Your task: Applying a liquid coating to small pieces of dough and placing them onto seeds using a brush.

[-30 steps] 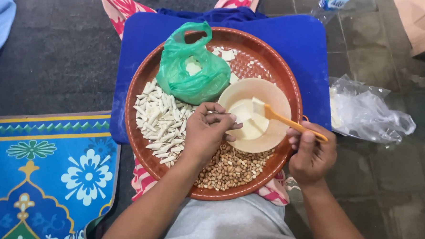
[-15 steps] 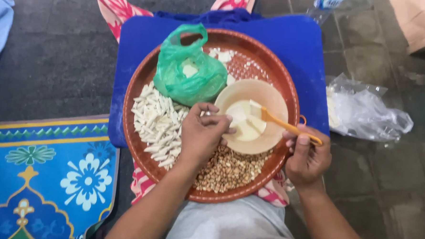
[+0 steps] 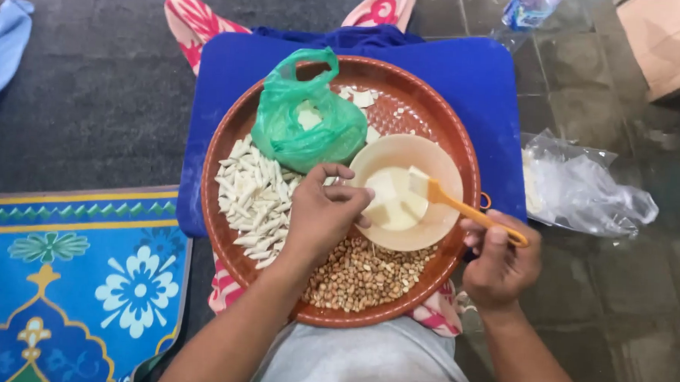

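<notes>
A round brown tray [image 3: 464, 154] rests on a blue board [image 3: 490, 75] over my lap. On it lie a tied green plastic bag [image 3: 305, 124], a heap of pale folded pieces [image 3: 252, 199], a pile of brown nuts [image 3: 367, 276] and a beige bowl [image 3: 448, 169] of whitish paste. My left hand [image 3: 320, 217] rests at the bowl's left rim, fingers curled, pinching something small I cannot make out. My right hand [image 3: 501, 263] grips an orange spatula [image 3: 461, 208] whose blade end sits in the bowl with a pale piece on it.
A clear crumpled plastic bag [image 3: 584, 194] lies on the tiled floor to the right. A blue patterned mat [image 3: 69, 278] is at the lower left, a light blue cloth [image 3: 2, 42] at the upper left. A plastic bottle [image 3: 527, 8] and a cardboard box [image 3: 667, 41] sit at the top right.
Both hands stay at the bowl with only small shifts. The spatula's blade has shifted slightly within the bowl.
</notes>
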